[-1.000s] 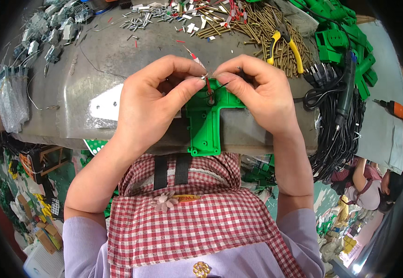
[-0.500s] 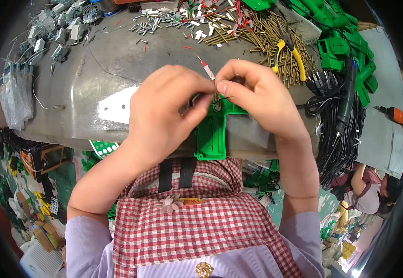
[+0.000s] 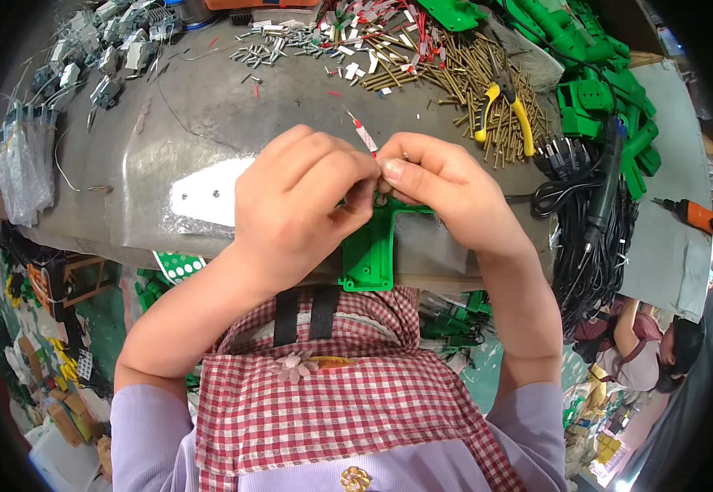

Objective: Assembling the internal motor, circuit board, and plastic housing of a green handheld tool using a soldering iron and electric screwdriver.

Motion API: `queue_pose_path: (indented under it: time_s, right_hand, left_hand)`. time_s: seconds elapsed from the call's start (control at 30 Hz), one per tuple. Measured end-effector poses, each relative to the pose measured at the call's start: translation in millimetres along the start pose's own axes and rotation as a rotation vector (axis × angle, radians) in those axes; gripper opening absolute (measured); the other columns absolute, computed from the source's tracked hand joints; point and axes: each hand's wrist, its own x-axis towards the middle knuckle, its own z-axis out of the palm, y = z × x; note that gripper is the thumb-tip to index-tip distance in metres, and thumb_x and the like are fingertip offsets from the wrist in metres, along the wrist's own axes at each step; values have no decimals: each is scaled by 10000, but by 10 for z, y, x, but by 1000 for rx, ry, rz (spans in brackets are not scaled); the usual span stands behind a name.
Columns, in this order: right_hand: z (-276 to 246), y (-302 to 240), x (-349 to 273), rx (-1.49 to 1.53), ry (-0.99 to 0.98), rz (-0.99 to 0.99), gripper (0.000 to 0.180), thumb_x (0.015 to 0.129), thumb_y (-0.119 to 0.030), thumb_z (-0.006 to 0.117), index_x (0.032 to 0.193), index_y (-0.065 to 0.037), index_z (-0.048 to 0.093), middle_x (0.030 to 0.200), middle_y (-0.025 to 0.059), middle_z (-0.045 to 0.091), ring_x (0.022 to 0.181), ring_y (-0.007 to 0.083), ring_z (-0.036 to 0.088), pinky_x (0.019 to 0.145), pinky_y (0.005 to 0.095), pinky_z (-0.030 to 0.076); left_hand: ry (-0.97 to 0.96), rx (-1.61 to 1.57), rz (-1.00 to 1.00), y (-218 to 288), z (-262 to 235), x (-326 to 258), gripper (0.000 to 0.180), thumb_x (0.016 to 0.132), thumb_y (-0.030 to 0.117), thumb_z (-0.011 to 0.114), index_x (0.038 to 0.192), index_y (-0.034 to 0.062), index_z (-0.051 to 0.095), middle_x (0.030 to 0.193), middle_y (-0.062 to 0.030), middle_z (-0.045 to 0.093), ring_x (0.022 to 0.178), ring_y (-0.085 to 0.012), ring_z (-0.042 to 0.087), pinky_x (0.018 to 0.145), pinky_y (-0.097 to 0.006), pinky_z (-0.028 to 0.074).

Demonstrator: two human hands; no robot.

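Observation:
My left hand [image 3: 299,193] and my right hand [image 3: 447,184] meet fingertip to fingertip above a green plastic housing [image 3: 369,254]. Both are closed in a pinch. From between the fingers a slim red-and-white sleeved wire [image 3: 363,135] sticks up and away, its bare thin tip pointing to the far side. The fingertips hide its lower end and whatever wires join it there. Under the hands, the open tray-like housing lies on the table near its front edge, its far part covered by my fingers.
Yellow-black pliers [image 3: 504,115] rest on brass-coloured rods [image 3: 463,70] at the back right. Black cords [image 3: 594,246] hang at the right beside a dark soldering iron [image 3: 607,193] and green housings [image 3: 590,107]. Grey components [image 3: 139,53] and a plastic bag [image 3: 27,172] lie left. Another person [image 3: 644,344] sits right.
My right hand has dropped slightly toward me, and its fingertips have closed in against the left hand's. The dark wire seen at the right fingers is now hidden.

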Motion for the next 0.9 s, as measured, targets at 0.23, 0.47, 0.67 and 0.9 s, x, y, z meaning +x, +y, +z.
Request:
queue_pose_path:
  time_s: [0.23,0.47,0.67,0.9]
  right_hand:
    - [40,63,-10,-612,212,-608,150,753,-63,680,844,-13,571,688,100,518,678,280,555,620,387,462]
    - [38,-9,12,16,-25,-20,139,795,-128,660,826,-23,574,704,104,532,692,258,556,610,360,452]
    - [56,97,32,-622,292,-613,193,735,-66,696,893,-26,595,728,103,518,685,286,545,610,376,448]
    - [46,28,-7,-130,26,-157,199,770,-92,706,920,-25,594,818,81,604,685,227,582,612,323,477]
  left_hand:
    - [-386,-670,-875,3,-119,92,80,765,12,656,832,23,614,741,15,587,619,-38,505,550,-205,402]
    - [-220,-334,-497,-17,-65,-1,95,746,11,651,833,22,613,737,-1,590,633,-59,510,550,-221,395]
    - [-211,-427,-566,-53,-37,35,101,713,4,661,795,30,608,714,-30,589,598,-112,512,537,-254,403]
    - [-139,-332,-390,-55,0,-18,139,693,12,675,822,31,627,726,-53,589,589,-151,537,532,-267,443]
